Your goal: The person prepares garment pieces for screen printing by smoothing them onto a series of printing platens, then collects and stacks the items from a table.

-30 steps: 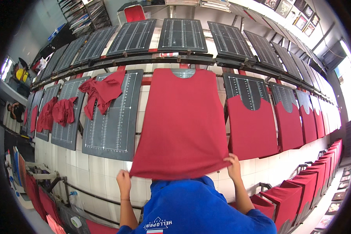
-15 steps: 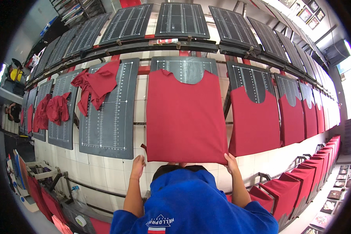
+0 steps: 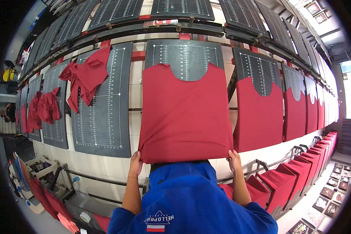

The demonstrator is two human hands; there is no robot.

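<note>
A dark red shirt panel with a curved neckline lies over the black printing board before me. The board's far end, with white ruler markings, shows above the neckline. My left hand is closed on the panel's near left corner. At its near right corner, my right hand pinches the cloth too. Creases run across the lower part of the panel, near my body.
On the board to the left lies a crumpled red cloth piece; more bunched red cloth lies beyond. Rightward, boards carry flat red panels. A metal rail runs behind. Red-covered boards line the lower right.
My left hand, beside the near left corner before, now grips it. Creases have formed across the panel's lower part. My right hand stays at its corner. The view has shifted.
</note>
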